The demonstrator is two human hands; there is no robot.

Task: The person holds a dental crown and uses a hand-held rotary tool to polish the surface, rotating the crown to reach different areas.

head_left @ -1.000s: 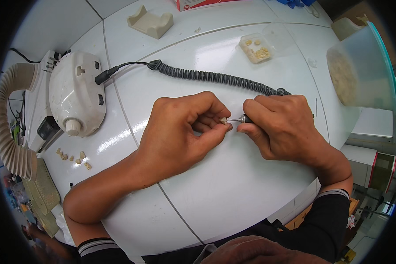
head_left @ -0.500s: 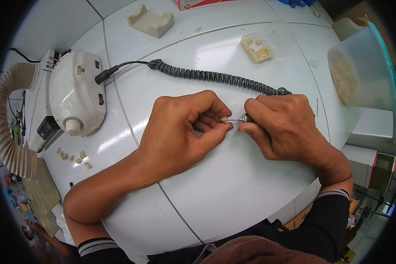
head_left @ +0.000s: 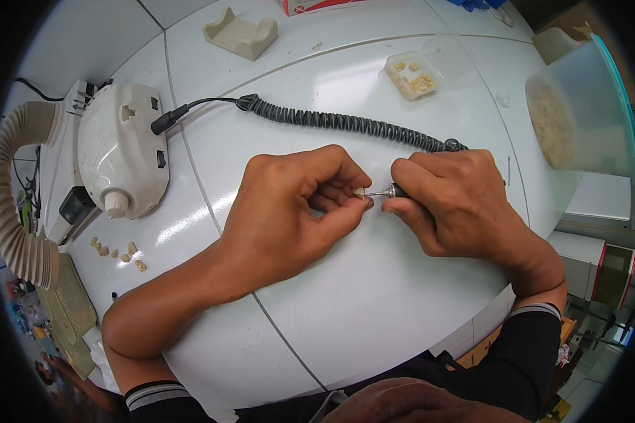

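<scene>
Between the fingertips of my left hand (head_left: 296,211) is a small cream tooth-shaped piece (head_left: 359,192). My right hand (head_left: 451,201) is wrapped round a rotary handpiece (head_left: 398,190) with a dark grip, a metal collar and a thin bit. The bit points left and its tip meets the piece; whether it spins cannot be seen. A coiled black cord (head_left: 346,123) runs from behind my right hand to a white control box (head_left: 123,151) with a knob, at the left.
Several cream pieces (head_left: 125,258) lie near the box. Behind my hands are an open clear container (head_left: 400,84) of small pieces and a beige cradle stand (head_left: 241,39). A ribbed hose (head_left: 10,141) curves at the far left. A translucent teal-rimmed tub (head_left: 585,113) stands right.
The small piece has turned slightly in my left fingertips, and the bit sits a little differently against it. Otherwise both hands stay in nearly the same place.
</scene>
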